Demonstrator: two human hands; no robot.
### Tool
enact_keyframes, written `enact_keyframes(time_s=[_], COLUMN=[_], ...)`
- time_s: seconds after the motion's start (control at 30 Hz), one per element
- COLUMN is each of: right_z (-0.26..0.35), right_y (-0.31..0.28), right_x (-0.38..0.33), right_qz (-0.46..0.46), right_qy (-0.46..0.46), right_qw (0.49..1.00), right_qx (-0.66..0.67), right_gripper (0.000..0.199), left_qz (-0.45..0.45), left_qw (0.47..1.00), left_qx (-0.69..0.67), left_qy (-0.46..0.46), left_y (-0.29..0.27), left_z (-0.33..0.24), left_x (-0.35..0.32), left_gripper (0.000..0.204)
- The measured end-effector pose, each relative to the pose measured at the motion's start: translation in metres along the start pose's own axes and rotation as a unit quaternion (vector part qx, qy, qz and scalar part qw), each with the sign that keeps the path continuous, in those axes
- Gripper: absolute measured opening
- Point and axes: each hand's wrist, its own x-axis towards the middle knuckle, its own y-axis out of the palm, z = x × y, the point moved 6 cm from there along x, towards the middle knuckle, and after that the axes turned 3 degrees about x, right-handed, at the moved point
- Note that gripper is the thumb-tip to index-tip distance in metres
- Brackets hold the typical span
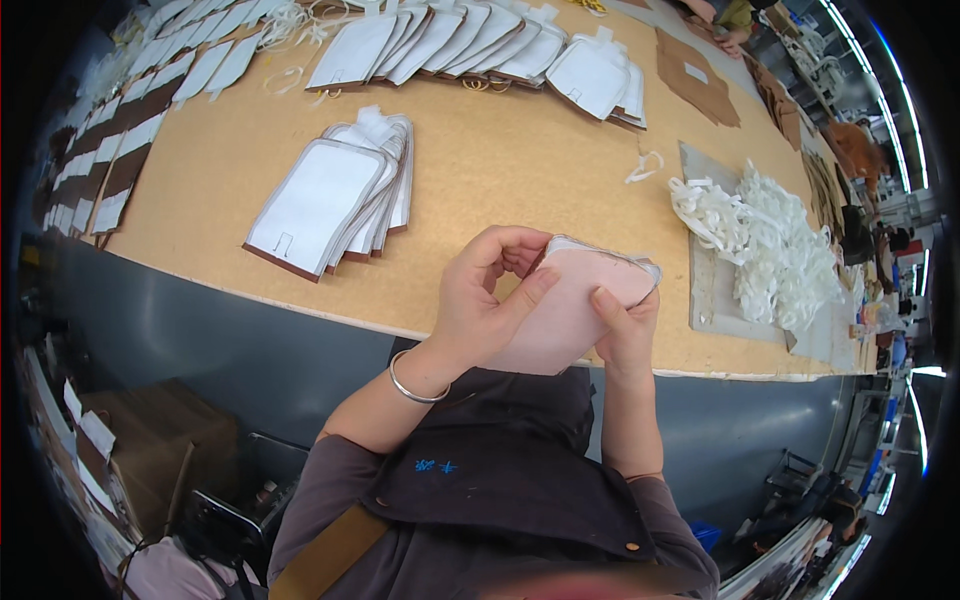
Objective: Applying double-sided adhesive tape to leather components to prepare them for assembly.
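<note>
Between my hands, over the table's near edge, is a pale pink flat panel (560,320) with rounded corners and a whitish rim along its far edge. My left hand (490,295) grips its left side, thumb on top and fingers curled behind. On the right side my right hand (628,325) pinches it, its thumb pressed on the pink face and the other fingers mostly hidden underneath. A fanned stack of white panels with brown lower edges (330,200) lies on the table to the left of my hands.
The tan tabletop (500,170) carries a long row of similar white panels (450,45) at the far side. A heap of white strips (765,240) rests on a grey board (708,290) to the right. Brown pieces (695,75) lie farther back, near another person's hand (733,38).
</note>
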Motion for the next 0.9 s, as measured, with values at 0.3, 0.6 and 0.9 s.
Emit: enact_keyframes(time_s=[0.3,0.6,0.9], right_z=[-0.003,-0.001,0.000], right_y=[-0.002,0.001,0.001], right_x=[-0.006,-0.004,-0.006], right_qz=[0.003,0.053,0.075], right_qy=[-0.041,-0.011,-0.030], right_qw=[0.998,0.998,0.995], right_qx=[-0.055,-0.041,-0.056], right_gripper=[0.035,0.037,0.039], left_qz=[-0.011,0.112,0.162], left_qw=[0.934,0.992,0.932], left_qx=[0.283,-0.063,0.175], left_qy=[0.218,-0.005,0.273], left_y=[-0.004,-0.014,-0.013], left_z=[-0.023,-0.006,-0.042], left_x=[-0.012,0.004,-0.001], left_gripper=[0.027,0.026,0.034])
